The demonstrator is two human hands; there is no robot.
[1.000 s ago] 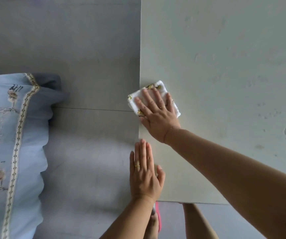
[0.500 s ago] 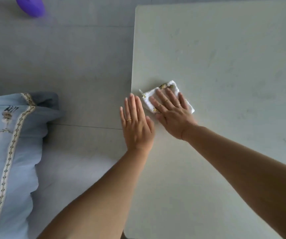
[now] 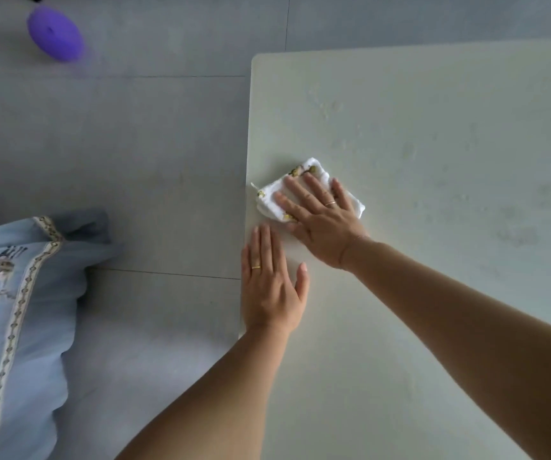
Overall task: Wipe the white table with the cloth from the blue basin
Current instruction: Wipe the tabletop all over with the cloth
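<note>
Both your hands lie flat: your right hand [image 3: 322,220] presses the folded cloth [image 3: 307,190], fingers straight, near the white table [image 3: 433,144] edge; your left hand [image 3: 272,283] rests just beside, holding nothing.

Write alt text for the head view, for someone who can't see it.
The right hand presses a folded white cloth on the white table near its left edge, with the left hand flat beside it. To the left, over grey floor, are light-blue embroidered fabric and a purple object.
</note>
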